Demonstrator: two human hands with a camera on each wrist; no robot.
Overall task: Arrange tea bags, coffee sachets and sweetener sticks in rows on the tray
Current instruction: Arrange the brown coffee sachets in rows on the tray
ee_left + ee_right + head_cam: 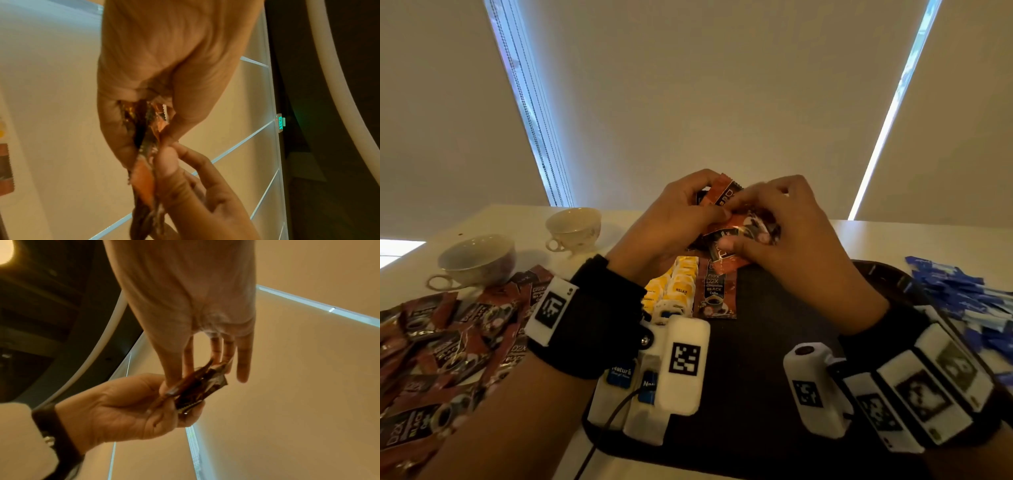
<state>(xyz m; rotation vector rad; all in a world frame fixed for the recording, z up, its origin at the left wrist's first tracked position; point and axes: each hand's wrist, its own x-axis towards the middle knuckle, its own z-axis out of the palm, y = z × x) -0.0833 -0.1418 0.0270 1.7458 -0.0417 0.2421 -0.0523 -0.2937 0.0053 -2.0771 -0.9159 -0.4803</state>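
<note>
Both hands are raised above the dark tray [774,342]. My left hand [681,212] grips a small bundle of brown-orange coffee sachets [722,195]. My right hand [774,219] pinches one coffee sachet [739,233] at the front of that bundle. In the left wrist view the bundle [144,146] sits between left fingers and thumb, and the right thumb presses against it. In the right wrist view the sachets [197,386] are held between both hands. On the tray lie a row of yellow tea bags [678,287] and one coffee sachet [717,294] beside them.
A heap of coffee sachets [441,342] covers the table at left. Two teacups [479,260] [573,229] stand behind it. Blue sweetener sticks [962,294] are piled at the tray's right edge. More white tea bags [626,377] lie under my left wrist.
</note>
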